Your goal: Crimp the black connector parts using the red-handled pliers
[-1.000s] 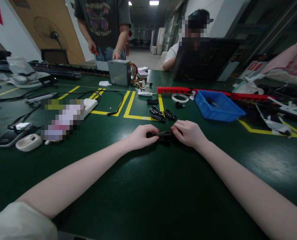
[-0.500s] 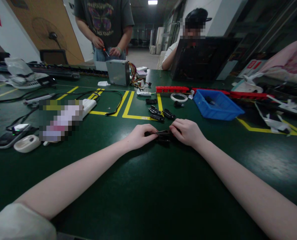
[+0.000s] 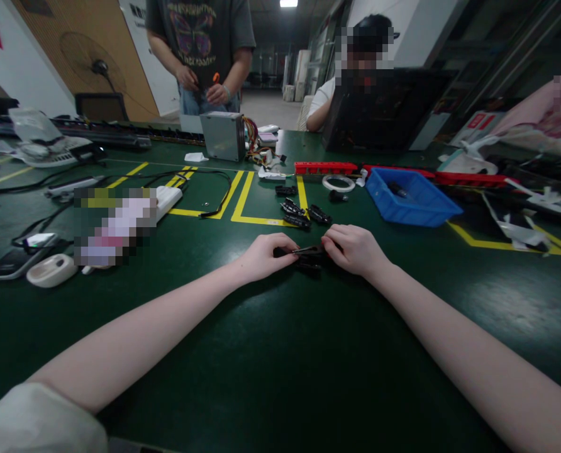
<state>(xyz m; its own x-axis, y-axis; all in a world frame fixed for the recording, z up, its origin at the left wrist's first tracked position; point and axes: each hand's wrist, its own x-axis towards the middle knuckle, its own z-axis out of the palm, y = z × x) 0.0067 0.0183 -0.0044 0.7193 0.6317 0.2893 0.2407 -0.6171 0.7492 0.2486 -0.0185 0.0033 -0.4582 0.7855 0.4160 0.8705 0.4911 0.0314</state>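
Between my two hands is a small dark part [image 3: 311,251], long and narrow, its exact kind too dark to make out. The thumb and fingers of my left hand [image 3: 272,257] pinch its left end. My right hand [image 3: 353,249] is closed on the right end, fingers curled. Right below it, another black piece [image 3: 309,268] lies on the green table [image 3: 280,352]. Just beyond my hands, several similar black plastic parts [image 3: 297,220] lie in a loose group, one black part [image 3: 286,190] a little farther off.
A blue bin [image 3: 415,211] with dark items inside stands at the right, near a white ring [image 3: 338,183] and a red strip [image 3: 325,168]. A metal power supply box [image 3: 222,136] with wires sits at the back. Phone [image 3: 21,257] and white case [image 3: 51,270] lie left. Two people are opposite.
My hands and the dark part between them stay almost in place. Across the table, the standing person's hands have shifted, and the orange-handled tool there is now held differently.
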